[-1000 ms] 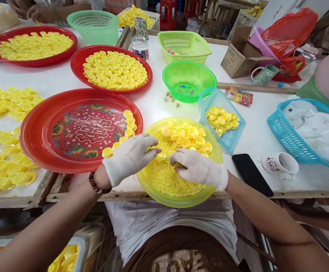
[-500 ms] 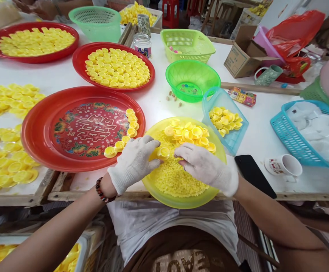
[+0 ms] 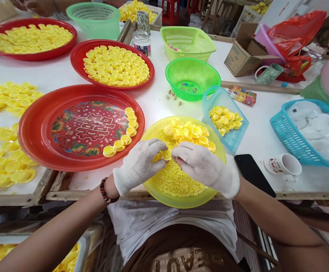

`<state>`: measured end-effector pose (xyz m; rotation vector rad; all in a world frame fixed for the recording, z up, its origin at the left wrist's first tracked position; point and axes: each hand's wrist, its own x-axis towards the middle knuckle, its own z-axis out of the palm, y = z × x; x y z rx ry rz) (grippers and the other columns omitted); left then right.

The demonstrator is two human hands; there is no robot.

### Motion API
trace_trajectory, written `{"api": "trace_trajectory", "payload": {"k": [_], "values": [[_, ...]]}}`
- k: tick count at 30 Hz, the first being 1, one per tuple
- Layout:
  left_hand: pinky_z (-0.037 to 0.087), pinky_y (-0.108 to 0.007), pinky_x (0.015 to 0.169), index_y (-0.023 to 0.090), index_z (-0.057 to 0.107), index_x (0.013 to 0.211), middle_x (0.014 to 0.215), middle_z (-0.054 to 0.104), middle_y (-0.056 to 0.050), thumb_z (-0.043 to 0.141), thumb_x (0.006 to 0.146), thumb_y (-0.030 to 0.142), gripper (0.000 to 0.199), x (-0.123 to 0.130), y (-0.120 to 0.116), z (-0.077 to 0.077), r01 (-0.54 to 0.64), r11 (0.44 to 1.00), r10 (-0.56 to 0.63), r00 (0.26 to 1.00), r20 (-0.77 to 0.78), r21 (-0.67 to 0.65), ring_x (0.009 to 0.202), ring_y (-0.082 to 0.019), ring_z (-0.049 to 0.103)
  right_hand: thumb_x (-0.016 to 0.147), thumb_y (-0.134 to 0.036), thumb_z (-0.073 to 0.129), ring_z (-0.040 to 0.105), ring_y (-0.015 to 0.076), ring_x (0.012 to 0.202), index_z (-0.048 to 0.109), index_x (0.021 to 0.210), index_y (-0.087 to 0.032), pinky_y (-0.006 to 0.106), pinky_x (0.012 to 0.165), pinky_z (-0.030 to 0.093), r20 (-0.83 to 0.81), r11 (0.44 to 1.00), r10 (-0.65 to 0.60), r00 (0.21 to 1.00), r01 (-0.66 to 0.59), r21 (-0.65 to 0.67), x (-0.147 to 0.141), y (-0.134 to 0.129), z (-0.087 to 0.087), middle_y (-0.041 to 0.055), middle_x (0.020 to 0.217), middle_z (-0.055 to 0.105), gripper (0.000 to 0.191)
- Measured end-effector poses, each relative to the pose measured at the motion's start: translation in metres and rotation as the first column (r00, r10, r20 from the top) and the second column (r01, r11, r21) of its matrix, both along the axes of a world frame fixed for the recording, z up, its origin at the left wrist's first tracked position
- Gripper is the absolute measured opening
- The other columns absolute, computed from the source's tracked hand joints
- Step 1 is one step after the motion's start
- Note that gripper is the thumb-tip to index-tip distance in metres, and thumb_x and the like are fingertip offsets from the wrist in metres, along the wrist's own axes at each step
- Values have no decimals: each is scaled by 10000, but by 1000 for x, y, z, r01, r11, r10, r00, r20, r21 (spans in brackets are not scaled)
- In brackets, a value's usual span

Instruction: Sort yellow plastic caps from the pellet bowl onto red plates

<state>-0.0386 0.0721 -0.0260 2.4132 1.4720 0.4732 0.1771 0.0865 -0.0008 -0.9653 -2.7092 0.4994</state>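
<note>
Over the yellow basin [image 3: 181,203] both my gloved hands meet at a small round yellow plastic cup [image 3: 166,154]. My left hand [image 3: 140,163] pinches the cup's left side between thumb and fingers. From the right, the closed fingertips of my right hand [image 3: 205,166] touch its edge; whether they also hold something small is hidden. Tiny yellow beads [image 3: 185,184] fill the near part of the basin. Behind them lies a heap of similar yellow cups [image 3: 191,132]. A row of filled-looking cups [image 3: 118,145] curves along the right side of the red tray [image 3: 39,151].
Two more red trays [image 3: 75,62] hold many yellow cups. A blue scoop [image 3: 232,141] with yellow cups lies beside the basin, near a black phone [image 3: 253,173] and a white mug [image 3: 283,166]. Behind stands a green bowl [image 3: 193,79]. Yellow discs [image 3: 8,166] cover the left.
My hands have drawn closer together around the yellow cup. The left hand has shifted right, and the right hand's fingertips now reach the cup's edge.
</note>
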Motion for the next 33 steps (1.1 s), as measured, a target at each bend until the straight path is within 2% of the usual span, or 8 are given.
{"api": "trace_trajectory", "payload": {"k": [4,8,12,15,20,27,30,33], "values": [[515,-361,859,190,618,1038,1030,688,-45,640,837,241,209,2,-1,2,-6,1000,7,999,46,-19,949,-220,657,977,-104,449,568,171,959,612,1068,-169,305,836,468,-106,999,-23,994,26,28,-4,4,6,58,1039,636,198],[509,-357,843,191,631,1035,1021,692,-52,627,867,341,226,-20,11,14,-104,994,102,992,69,29,915,-209,642,968,-103,465,568,164,865,621,987,-179,296,750,451,50,998,-59,997,57,36,5,-3,3,48,983,637,175],[483,-369,845,163,663,1038,1011,669,-96,583,853,354,278,-75,59,18,-321,930,324,946,12,179,923,-222,607,935,-88,490,547,159,755,620,915,-180,303,670,430,341,999,-50,939,43,27,14,-18,-7,45,891,620,160],[441,-354,825,142,688,1069,1019,681,-97,555,812,410,394,-118,108,4,-490,842,507,862,-21,228,946,-217,593,940,-145,524,575,171,793,622,968,-179,316,704,455,436,999,-28,899,35,-9,13,-26,-13,56,932,623,107],[355,-288,796,58,679,1031,860,688,-23,402,826,488,551,-149,165,-23,-439,879,458,886,-75,184,935,-124,571,947,-179,548,608,211,879,631,1027,-191,356,755,484,435,1000,-5,900,6,1,7,-30,-13,64,998,639,116],[382,-281,839,73,660,1095,805,629,3,435,889,380,433,-132,164,-19,-406,901,418,907,-56,150,862,-125,530,933,-283,591,635,239,864,603,1043,-191,359,699,505,475,994,-59,878,96,-55,0,-31,-6,85,1006,626,144],[423,-315,907,88,653,1172,976,647,-39,489,912,332,393,-97,144,-5,-376,895,376,925,48,242,911,-153,539,915,-280,586,647,255,843,568,1103,-193,352,648,500,497,995,-21,867,66,-74,-14,-29,-8,100,1018,614,208],[474,-299,853,131,702,1081,1042,651,-64,522,912,286,292,-44,126,7,-193,954,178,980,86,231,875,-149,575,910,-188,521,652,257,825,550,1135,-168,349,632,496,510,996,8,860,40,-82,-27,-25,-12,122,1014,617,228]]}}
